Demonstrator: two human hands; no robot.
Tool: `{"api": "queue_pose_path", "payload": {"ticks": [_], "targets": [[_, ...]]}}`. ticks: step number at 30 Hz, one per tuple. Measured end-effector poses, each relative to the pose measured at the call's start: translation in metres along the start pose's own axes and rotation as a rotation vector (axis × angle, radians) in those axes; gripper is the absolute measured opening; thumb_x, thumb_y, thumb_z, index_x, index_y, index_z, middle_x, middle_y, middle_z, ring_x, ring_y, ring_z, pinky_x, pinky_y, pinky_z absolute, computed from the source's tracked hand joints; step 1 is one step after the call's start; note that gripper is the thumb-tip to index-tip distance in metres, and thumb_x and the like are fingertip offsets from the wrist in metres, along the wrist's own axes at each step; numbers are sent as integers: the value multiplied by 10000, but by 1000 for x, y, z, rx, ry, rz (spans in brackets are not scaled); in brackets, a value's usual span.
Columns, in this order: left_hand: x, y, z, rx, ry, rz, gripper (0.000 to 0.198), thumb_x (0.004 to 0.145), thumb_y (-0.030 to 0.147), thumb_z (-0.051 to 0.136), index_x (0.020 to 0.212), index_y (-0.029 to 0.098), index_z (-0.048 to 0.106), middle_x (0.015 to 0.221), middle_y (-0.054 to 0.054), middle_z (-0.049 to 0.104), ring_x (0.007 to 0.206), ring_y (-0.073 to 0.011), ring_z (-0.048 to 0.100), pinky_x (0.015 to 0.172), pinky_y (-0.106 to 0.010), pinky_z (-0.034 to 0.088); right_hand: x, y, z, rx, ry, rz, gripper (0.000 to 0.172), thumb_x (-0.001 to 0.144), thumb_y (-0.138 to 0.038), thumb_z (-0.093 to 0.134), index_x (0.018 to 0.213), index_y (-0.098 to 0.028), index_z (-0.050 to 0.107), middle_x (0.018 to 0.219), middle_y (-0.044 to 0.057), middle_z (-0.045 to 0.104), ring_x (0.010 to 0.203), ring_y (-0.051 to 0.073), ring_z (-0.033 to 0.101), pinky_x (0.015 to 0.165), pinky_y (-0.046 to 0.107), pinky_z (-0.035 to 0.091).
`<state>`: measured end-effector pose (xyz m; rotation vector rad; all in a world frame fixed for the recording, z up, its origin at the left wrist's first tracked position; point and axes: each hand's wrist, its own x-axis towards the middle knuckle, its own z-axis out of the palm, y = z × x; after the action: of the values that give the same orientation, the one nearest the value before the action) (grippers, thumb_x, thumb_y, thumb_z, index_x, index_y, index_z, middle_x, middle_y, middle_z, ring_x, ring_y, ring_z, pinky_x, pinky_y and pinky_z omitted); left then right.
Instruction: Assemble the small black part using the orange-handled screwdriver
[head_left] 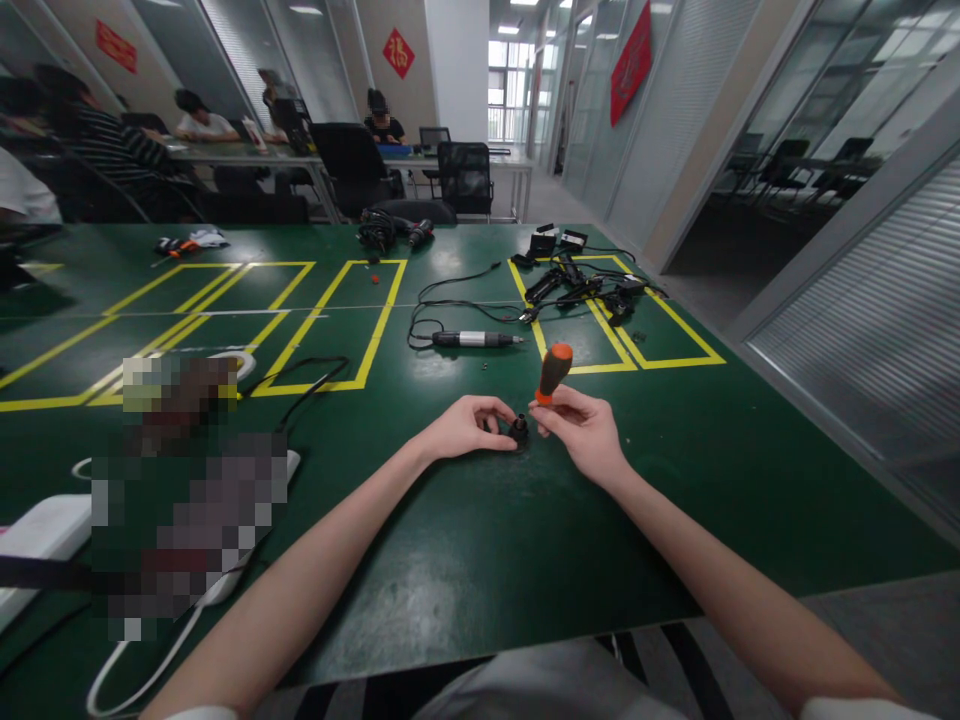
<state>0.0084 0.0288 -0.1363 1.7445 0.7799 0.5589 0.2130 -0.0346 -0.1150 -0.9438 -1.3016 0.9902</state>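
Note:
My left hand [466,427] pinches a small black part [518,431] that rests on the green table [480,560]. My right hand [583,430] grips a screwdriver with an orange and black handle [554,371]. The handle tilts up and to the right, and the tip points down at the black part. The shaft is hidden by my fingers. Both hands meet near the table's middle, just in front of me.
A black and silver pen-shaped tool [476,340] with its cable lies beyond my hands. Black adapters and cables [581,290] pile at the back right inside yellow floor-tape boxes. A white power strip [45,530] and cords lie at left. Seated people [112,150] work at far desks.

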Motion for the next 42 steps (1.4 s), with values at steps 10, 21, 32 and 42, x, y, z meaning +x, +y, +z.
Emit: {"api": "queue_pose_path", "payload": {"ticks": [10,21,32,42], "targets": [[1,-1,1,-45,1,-5,452,684,363,881,1043,133,729,824,-28,733,594,-78,571,556,-191,427,0,-3,1,93,27,44,312,787,-407,817,926,-210,619,773,24,770,499,111,589,495,263,506],[1,-1,2,-156,8,-16,407,648,320,904,939,112,709,818,-39,743,648,-95,616,605,-206,468,0,-2,1,94,-42,52,279,809,-438,795,905,-194,700,806,25,727,521,112,602,519,288,531],[2,-1,1,-167,-3,-27,368,643,305,907,903,104,740,713,-11,716,566,-70,570,560,-190,431,0,-4,1,63,-20,41,270,763,-400,847,813,-189,687,757,18,706,564,122,612,561,286,535],[2,0,1,-173,-4,-31,342,656,270,895,919,98,763,690,2,703,563,-63,552,571,-191,424,-1,-2,0,106,-25,56,329,745,-383,863,932,-207,658,793,15,742,573,127,641,561,281,552]]}}
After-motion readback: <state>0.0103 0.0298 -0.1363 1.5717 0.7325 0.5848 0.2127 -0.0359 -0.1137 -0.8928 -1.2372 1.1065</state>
